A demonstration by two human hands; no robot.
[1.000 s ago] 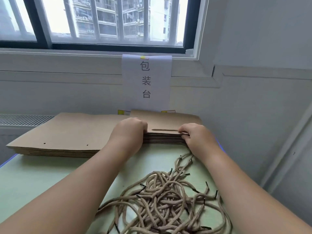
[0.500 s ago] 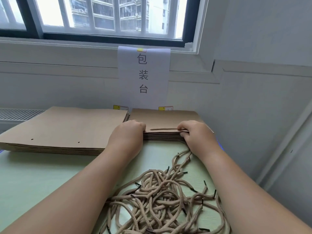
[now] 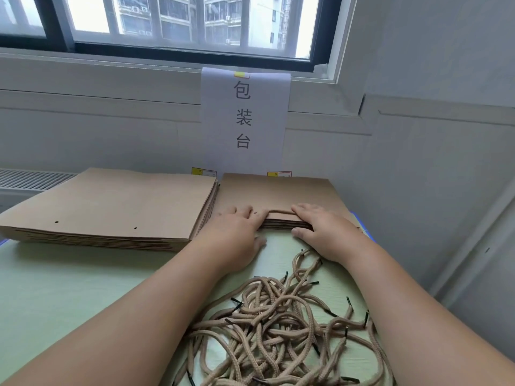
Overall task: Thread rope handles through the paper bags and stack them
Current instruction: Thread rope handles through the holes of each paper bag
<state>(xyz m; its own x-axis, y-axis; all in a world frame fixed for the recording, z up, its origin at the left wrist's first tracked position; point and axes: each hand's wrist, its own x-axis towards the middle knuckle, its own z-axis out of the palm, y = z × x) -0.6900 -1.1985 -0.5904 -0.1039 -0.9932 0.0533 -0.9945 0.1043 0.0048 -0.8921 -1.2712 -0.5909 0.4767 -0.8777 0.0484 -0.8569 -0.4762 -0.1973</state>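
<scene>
Two stacks of flat brown paper bags lie at the back of the green table. The left stack (image 3: 111,207) shows two punched holes and no rope. The right stack (image 3: 278,188) has a tan rope handle (image 3: 278,212) lying across its top bag near the front edge. My left hand (image 3: 237,232) rests with its fingers flat on that top bag at the handle's left end. My right hand (image 3: 326,232) lies flat at the handle's right end. Both thumbs sit low against the stack's front edge. A tangled pile of loose tan ropes (image 3: 278,324) with black tips lies between my forearms.
A white paper sign (image 3: 245,118) hangs on the wall behind the stacks, under a window. The grey wall closes in on the right, close to the table's edge (image 3: 365,232). A radiator grille (image 3: 33,179) sits at the far left. Green table surface (image 3: 69,288) shows front left.
My fingers were curled at the front edge of the right stack; now both hands have stretched out flat over its top bag. The stacks and rope pile have not shifted.
</scene>
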